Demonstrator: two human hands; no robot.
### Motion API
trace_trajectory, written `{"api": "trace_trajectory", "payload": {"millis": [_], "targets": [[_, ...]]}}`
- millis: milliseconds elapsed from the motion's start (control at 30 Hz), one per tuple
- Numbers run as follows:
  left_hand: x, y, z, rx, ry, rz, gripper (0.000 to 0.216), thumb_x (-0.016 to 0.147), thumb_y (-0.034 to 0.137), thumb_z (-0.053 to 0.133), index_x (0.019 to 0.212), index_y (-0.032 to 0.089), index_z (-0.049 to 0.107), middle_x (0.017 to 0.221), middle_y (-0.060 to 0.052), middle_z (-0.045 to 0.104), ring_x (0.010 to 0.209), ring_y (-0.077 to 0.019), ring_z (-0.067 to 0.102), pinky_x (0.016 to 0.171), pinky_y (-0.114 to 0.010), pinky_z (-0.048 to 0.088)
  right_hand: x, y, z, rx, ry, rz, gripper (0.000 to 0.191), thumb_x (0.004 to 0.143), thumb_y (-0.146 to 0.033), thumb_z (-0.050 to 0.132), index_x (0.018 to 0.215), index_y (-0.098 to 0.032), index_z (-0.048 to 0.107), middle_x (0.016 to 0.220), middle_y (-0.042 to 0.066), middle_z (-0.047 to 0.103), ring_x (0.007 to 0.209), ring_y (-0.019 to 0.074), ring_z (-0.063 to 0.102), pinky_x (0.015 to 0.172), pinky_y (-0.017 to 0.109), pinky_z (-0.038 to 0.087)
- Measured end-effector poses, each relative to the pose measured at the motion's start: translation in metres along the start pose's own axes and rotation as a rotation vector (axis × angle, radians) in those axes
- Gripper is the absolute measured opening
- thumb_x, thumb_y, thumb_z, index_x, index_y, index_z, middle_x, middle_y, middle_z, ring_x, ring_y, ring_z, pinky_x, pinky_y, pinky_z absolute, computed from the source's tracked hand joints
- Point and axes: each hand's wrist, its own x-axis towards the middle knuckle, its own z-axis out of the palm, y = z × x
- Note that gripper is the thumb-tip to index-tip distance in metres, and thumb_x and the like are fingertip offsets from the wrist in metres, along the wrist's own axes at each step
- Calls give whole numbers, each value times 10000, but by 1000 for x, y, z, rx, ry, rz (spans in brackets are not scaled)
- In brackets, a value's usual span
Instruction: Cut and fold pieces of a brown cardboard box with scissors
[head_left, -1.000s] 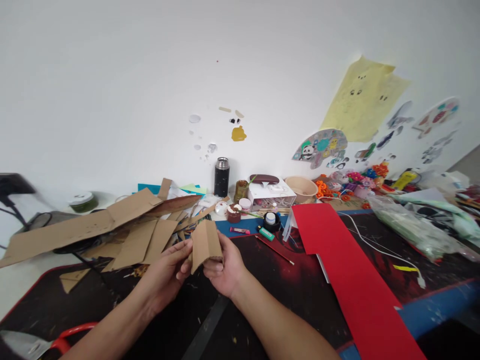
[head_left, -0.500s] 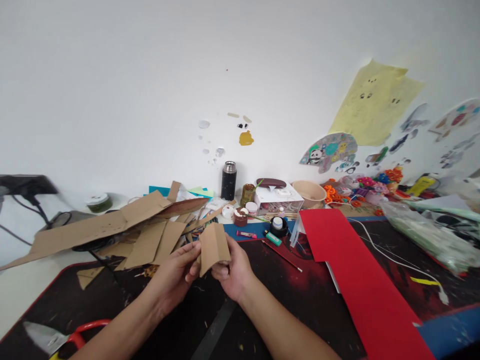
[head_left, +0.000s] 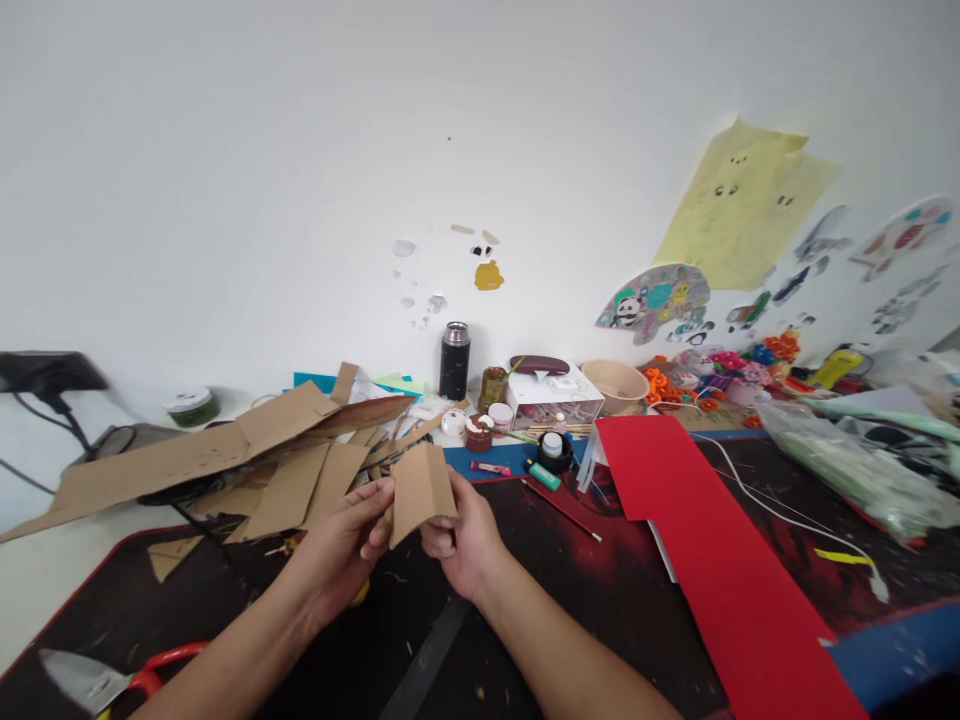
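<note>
A small piece of brown cardboard [head_left: 421,490], bent along a lengthwise crease, is held up above the dark mat. Its left edge is pinched by my left hand [head_left: 358,535], thumb on top and fingers curled beneath. On the other side my right hand [head_left: 466,530] grips the right edge, with some fingers hidden under the card. Scissors [head_left: 97,685] with red handles lie beside my left forearm, partly covered by it. Left of the hands is a pile of cardboard offcuts [head_left: 289,490].
A long red sheet [head_left: 720,540] covers the mat's right part. Behind the hands stand a black bottle [head_left: 454,365], a white box [head_left: 555,395] and a beige bowl [head_left: 616,382]. A paintbrush [head_left: 562,510] and a green glue stick [head_left: 543,475] lie nearby. A white cable [head_left: 795,515] crosses the right side.
The view has shifted slightly. Both hands still hold the cardboard, which has tilted a little. A yellow bit now shows below my left hand.
</note>
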Motion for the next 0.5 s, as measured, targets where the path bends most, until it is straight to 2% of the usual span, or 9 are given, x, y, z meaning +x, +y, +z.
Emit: {"api": "trace_trajectory", "payload": {"millis": [167,367,500], "targets": [[-2,0,1,17,-16,1,489,506,385,1046,724,134,687,380,81,482,331,-14,325,345,-117,218,0,1,-1,-8,9,-4,472,1101,-450,431,736,-180,561,413,-105,330,323,49,207,374,175,100],[-2,0,3,8,-14,1,548,427,420,1074,697,123,701,361,67,491,323,-8,320,339,-115,219,-1,1,0,-10,2,-6,483,1097,-440,437,701,-182,537,417,-102,322,322,47,213,371,172,105],[-3,-1,3,9,-16,-3,541,438,424,1074,695,124,705,365,68,493,330,-6,308,341,-113,226,-1,2,0,-12,12,-21,472,1091,-431,438,707,-181,551,417,-105,310,325,50,202,375,175,102]]}}
